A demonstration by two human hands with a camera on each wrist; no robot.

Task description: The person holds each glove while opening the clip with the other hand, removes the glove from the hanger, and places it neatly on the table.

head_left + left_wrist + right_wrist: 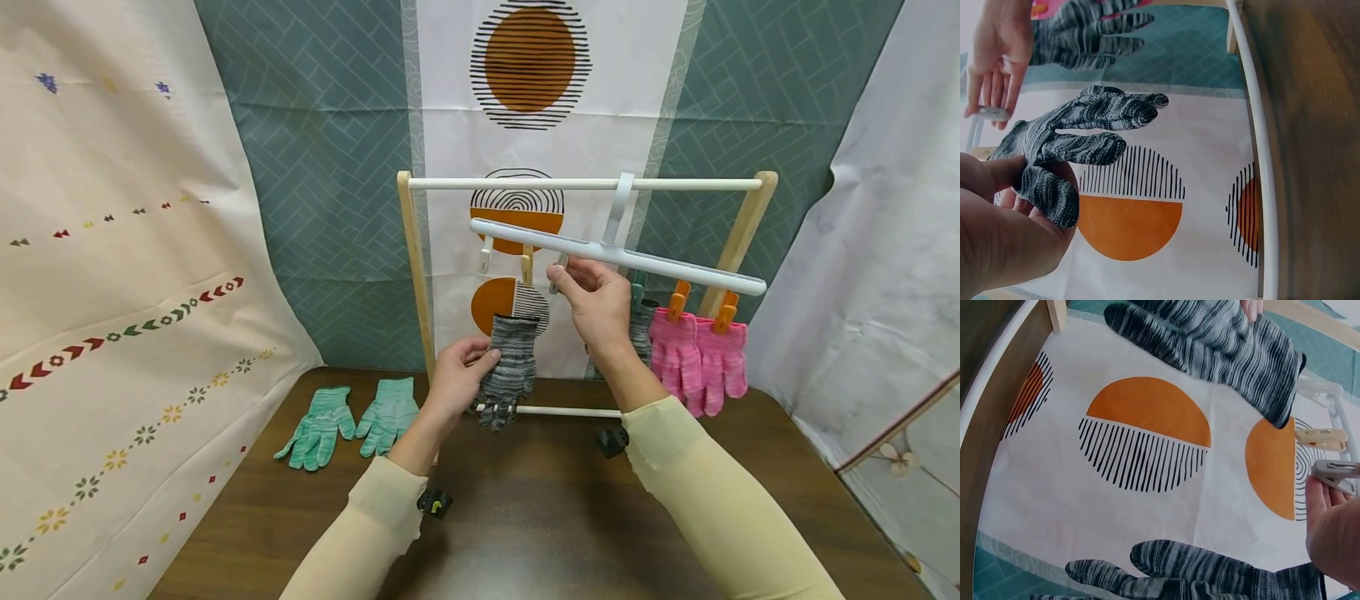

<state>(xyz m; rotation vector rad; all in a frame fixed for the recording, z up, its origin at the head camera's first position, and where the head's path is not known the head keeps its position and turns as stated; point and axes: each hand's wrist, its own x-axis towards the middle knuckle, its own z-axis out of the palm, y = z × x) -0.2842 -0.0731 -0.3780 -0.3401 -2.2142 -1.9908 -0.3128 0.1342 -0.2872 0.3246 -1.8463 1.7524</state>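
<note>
My left hand (459, 377) pinches a grey-and-black striped knit glove (514, 358) between thumb and fingers, its own fingers pointing down. In the left wrist view, the thumb lies across the striped knit. Up and to the right, my right hand (602, 304) holds a grey clothespin (1335, 472) under the pale hanger (675, 267). To its left a cream clothespin (527, 265) and a white clothespin (486, 254) dangle from the hanger. A second striped glove (645, 329), partly behind my right hand, hangs from a dark green clothespin (637, 292).
The hanger hooks over the white rail (517, 184) of a wooden-legged rack (416, 267) and tilts down to the right. Two pink gloves (675, 350) hang there from orange clothespins (726, 312). Two green gloves (322, 429) lie on the brown table (525, 517) at left.
</note>
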